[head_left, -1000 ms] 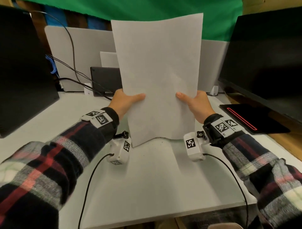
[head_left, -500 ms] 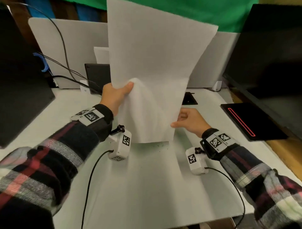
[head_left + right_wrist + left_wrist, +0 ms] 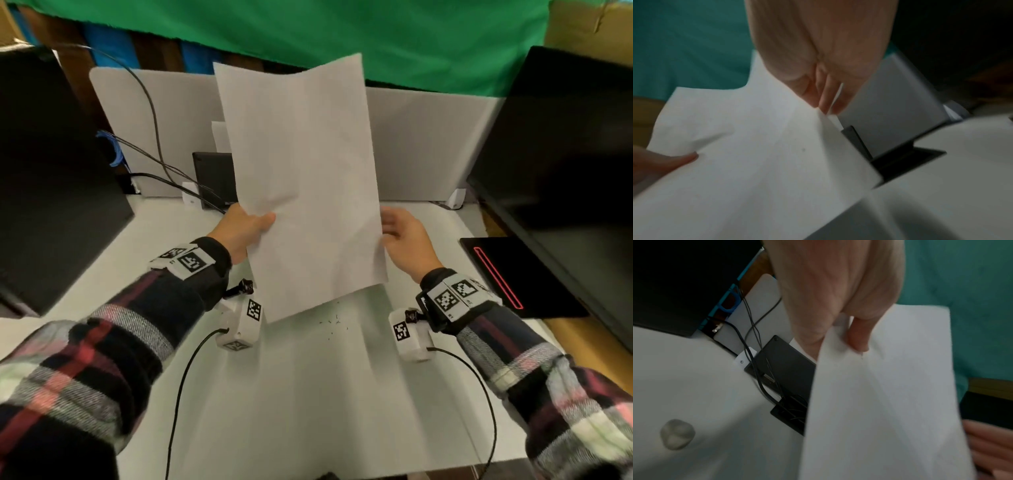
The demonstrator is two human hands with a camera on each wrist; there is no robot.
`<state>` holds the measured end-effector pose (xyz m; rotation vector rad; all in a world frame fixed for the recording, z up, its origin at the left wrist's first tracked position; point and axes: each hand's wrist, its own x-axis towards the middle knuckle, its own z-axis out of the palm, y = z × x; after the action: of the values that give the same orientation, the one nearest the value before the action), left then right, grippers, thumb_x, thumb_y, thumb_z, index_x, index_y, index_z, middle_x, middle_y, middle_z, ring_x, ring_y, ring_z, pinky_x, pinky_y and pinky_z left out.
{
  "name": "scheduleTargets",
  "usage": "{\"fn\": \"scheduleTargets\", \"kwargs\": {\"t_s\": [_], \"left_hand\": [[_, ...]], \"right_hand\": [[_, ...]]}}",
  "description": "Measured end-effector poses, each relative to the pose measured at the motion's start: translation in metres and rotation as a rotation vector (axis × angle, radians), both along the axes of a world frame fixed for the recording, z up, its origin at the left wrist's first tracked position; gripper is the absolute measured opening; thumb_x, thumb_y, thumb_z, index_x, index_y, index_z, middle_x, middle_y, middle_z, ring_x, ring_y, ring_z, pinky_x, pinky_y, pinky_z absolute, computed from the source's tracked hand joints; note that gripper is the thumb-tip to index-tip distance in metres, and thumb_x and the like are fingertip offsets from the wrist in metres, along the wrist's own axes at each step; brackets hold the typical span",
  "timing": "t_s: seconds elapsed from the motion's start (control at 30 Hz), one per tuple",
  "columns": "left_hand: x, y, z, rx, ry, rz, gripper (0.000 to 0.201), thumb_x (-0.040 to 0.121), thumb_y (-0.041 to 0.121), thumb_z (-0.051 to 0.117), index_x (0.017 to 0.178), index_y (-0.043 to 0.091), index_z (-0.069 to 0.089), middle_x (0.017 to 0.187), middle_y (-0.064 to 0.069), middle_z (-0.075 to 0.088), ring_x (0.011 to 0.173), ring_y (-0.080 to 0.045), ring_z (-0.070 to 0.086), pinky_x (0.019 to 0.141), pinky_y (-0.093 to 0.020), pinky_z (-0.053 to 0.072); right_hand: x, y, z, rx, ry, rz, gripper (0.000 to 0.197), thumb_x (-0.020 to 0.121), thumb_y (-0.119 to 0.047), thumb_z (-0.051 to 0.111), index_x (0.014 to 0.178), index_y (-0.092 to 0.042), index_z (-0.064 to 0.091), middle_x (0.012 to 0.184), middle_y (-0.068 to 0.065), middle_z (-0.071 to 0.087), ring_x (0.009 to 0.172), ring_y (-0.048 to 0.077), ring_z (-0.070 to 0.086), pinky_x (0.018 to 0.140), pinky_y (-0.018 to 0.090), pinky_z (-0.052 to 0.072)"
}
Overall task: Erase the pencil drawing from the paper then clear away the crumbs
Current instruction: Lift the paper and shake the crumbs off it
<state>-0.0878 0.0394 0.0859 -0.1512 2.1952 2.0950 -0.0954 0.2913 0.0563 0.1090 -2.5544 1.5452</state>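
White and blank on the side facing the head camera, the sheet of paper [image 3: 305, 185] stands nearly upright above the pale grey desk [image 3: 308, 394], tilted a little to the left, its lower edge clear of the surface. The left hand [image 3: 245, 229] pinches the sheet's left edge, thumb across the front and fingers behind; the left wrist view shows the thumb [image 3: 857, 335] pressed onto the sheet with the paper buckling under it. The right hand [image 3: 406, 240] is at the right edge. In the head view its fingers look loosely spread beside the paper, while in the right wrist view the fingertips [image 3: 826, 99] meet the sheet at a crease, so I cannot tell whether it truly grips the paper or only touches it.

Dark eraser crumbs [image 3: 330, 320] lie scattered on the desk just below the paper's lower edge, between the two wrists. A lumpy grey kneaded eraser [image 3: 677, 436] sits on the desk to the left, apart from the paper. Behind the sheet are a small black box [image 3: 214, 178] with cables [image 3: 154, 161], a grey divider panel [image 3: 428, 144] and green cloth [image 3: 342, 31]. Dark monitors [image 3: 565, 154] flank the desk, and a black pad with a red line [image 3: 507, 274] lies on the right.
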Motion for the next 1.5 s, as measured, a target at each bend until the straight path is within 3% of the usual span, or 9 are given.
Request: {"fn": "scheduleTargets", "kwargs": {"t_s": [0.23,0.43,0.53,0.67,0.8,1.03,1.13,1.27,1.5], "left_hand": [[-0.005,-0.008,0.006,0.130,-0.020,-0.082,0.042,0.095,0.002,0.046,0.136,0.008,0.044,0.131,-0.010,0.054,0.116,-0.028,0.054,0.095,-0.039,0.045],[-0.015,-0.021,0.004,0.247,-0.004,-0.007,0.039,0.096,0.002,0.044,0.135,0.007,0.043,0.127,-0.009,0.056,0.097,-0.016,0.061,0.082,-0.030,0.053],[-0.017,-0.023,0.003,0.278,-0.003,-0.012,0.041,0.096,0.000,0.044,0.136,0.007,0.043,0.129,-0.011,0.055,0.102,-0.020,0.060,0.089,-0.035,0.049],[-0.018,-0.013,0.002,0.327,-0.019,-0.035,0.040,0.095,0.000,0.044,0.134,0.006,0.045,0.126,-0.011,0.057,0.102,-0.021,0.061,0.085,-0.032,0.050],[-0.019,0.003,0.004,0.423,-0.025,-0.058,0.036,0.096,-0.001,0.042,0.131,0.004,0.047,0.113,-0.009,0.062,0.097,-0.021,0.062,0.082,-0.032,0.052],[-0.023,0.002,0.014,0.436,-0.021,-0.044,0.031,0.096,0.002,0.044,0.126,0.008,0.049,0.109,-0.006,0.063,0.092,-0.018,0.063,0.077,-0.031,0.052],[-0.023,0.004,0.013,0.437,-0.018,-0.045,0.028,0.095,0.000,0.043,0.121,0.009,0.051,0.104,-0.005,0.064,0.090,-0.018,0.063,0.079,-0.031,0.052],[-0.025,0.004,0.013,0.479,-0.051,0.003,0.031,0.095,0.001,0.046,0.125,0.006,0.051,0.102,-0.005,0.064,0.090,-0.019,0.063,0.078,-0.032,0.051],[-0.024,-0.006,0.012,0.479,-0.069,0.022,0.022,0.097,0.004,0.044,0.115,0.013,0.053,0.103,-0.003,0.064,0.095,-0.021,0.061,0.074,-0.038,0.051]], "right_hand": [[0.011,-0.022,-0.005,0.716,0.331,0.321,0.058,0.098,-0.037,0.034,0.148,-0.017,0.015,0.152,-0.005,-0.002,0.142,0.010,-0.001,0.116,0.032,-0.001],[0.042,-0.022,-0.048,0.545,-0.128,0.567,0.036,0.095,-0.035,0.049,0.096,-0.007,0.071,0.100,0.008,0.071,0.092,0.021,0.065,0.084,0.037,0.050],[0.032,-0.020,-0.028,0.284,0.233,0.306,0.029,0.091,-0.029,0.053,0.071,-0.010,0.063,0.070,0.001,0.061,0.066,0.010,0.055,0.065,0.027,0.045],[0.011,-0.035,-0.010,0.382,0.409,0.258,0.047,0.090,-0.038,0.042,0.127,-0.010,0.054,0.134,-0.001,0.050,0.123,0.004,0.040,0.105,0.013,0.025],[0.022,-0.062,-0.030,0.733,0.275,0.559,0.059,0.096,-0.042,0.034,0.147,-0.016,0.018,0.155,-0.003,0.005,0.143,0.012,0.000,0.118,0.030,0.002],[0.049,-0.043,-0.039,0.589,0.231,0.501,0.044,0.094,-0.038,0.040,0.117,-0.009,0.064,0.129,0.005,0.059,0.118,0.018,0.055,0.100,0.035,0.043],[0.027,-0.044,-0.021,0.562,0.481,0.401,0.047,0.093,-0.038,0.039,0.127,-0.011,0.056,0.140,0.004,0.048,0.128,0.012,0.042,0.108,0.025,0.030],[0.024,-0.050,-0.044,0.849,0.092,0.627,0.044,0.098,-0.037,0.038,0.136,-0.016,0.047,0.148,-0.003,0.037,0.136,0.018,0.035,0.113,0.038,0.027],[0.018,-0.044,-0.023,0.468,0.494,0.333,0.035,0.089,-0.028,0.040,0.080,-0.005,0.066,0.081,0.003,0.064,0.075,0.021,0.058,0.066,0.036,0.049]]}}
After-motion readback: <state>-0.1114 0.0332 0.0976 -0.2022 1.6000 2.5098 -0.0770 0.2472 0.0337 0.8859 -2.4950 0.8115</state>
